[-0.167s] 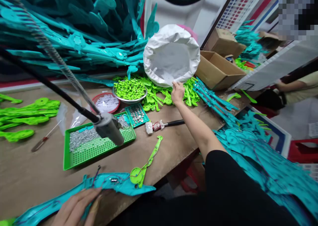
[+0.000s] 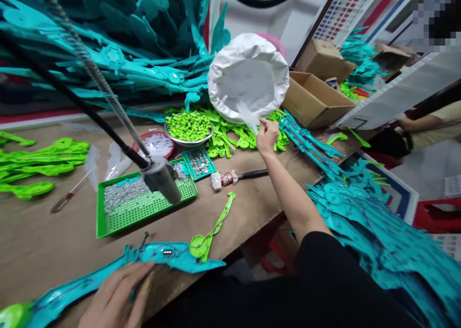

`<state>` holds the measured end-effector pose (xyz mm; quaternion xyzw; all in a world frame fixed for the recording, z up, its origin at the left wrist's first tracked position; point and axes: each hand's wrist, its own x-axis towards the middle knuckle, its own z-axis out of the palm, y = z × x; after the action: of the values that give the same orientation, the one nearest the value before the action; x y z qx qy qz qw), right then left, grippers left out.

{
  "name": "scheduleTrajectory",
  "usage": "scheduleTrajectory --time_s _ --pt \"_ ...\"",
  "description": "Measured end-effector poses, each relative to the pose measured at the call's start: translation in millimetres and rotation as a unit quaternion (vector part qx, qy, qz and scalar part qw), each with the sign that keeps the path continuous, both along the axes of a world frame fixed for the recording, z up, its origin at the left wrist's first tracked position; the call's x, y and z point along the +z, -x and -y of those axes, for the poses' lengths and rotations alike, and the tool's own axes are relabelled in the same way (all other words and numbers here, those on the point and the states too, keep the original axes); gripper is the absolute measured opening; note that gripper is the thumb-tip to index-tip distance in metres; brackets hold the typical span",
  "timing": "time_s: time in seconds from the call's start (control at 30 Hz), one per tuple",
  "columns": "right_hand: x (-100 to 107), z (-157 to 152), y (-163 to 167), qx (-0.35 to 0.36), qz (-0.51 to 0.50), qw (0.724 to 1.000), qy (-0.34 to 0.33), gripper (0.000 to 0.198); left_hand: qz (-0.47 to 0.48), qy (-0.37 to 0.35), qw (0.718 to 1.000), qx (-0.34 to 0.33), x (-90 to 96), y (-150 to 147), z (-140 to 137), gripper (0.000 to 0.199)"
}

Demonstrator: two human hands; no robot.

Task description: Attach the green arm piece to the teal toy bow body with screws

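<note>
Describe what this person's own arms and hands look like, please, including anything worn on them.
The bare right hand and bare left hand have no gloves. A black fabric sleeve ends near the right elbow, leaving the forearm uncovered, with no watch visible. The left sleeve is out of view.

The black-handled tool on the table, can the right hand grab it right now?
Probably yes: the black-handled tool lies near the right hand, mostly uncovered. But that hand seems to be pinching filmy plastic, so it might need to let go first.
</note>
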<state>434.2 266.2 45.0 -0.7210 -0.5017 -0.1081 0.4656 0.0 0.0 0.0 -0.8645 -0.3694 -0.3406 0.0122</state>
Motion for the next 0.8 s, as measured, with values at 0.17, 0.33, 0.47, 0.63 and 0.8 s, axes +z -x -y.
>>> scheduleTrajectory --time_s 0.17,0.33,0.47,0.63,0.8 --pt "21.4 129.5 43.2 0.172 0.033 0.984 -0.017 0.019 0.082 0.046 0.993 0.066 21.6 -51.6 -7.2 0.041" --pt "23.3 224.8 85.8 0.438 -0.099 0.883 0.133 0.017 -0.021 0.072 0.997 0.022 15.4 -94.2 -10.1 0.069" --pt "-0.3 252.2 109.5 0.36 -0.341 0.85 0.177 0.041 -0.069 0.114 0.991 -0.006 1.6 -112.4 0.1 0.038" --pt "-22.9 266.9 122.5 0.335 -0.563 0.701 0.283 0.039 -0.074 0.135 0.988 0.008 -3.8 -117.8 8.0 0.029" --pt "-36.0 254.6 95.4 0.277 -0.6 0.682 0.314 0.031 -0.027 0.122 0.992 0.02 -5.2 -96.9 4.9 0.066"
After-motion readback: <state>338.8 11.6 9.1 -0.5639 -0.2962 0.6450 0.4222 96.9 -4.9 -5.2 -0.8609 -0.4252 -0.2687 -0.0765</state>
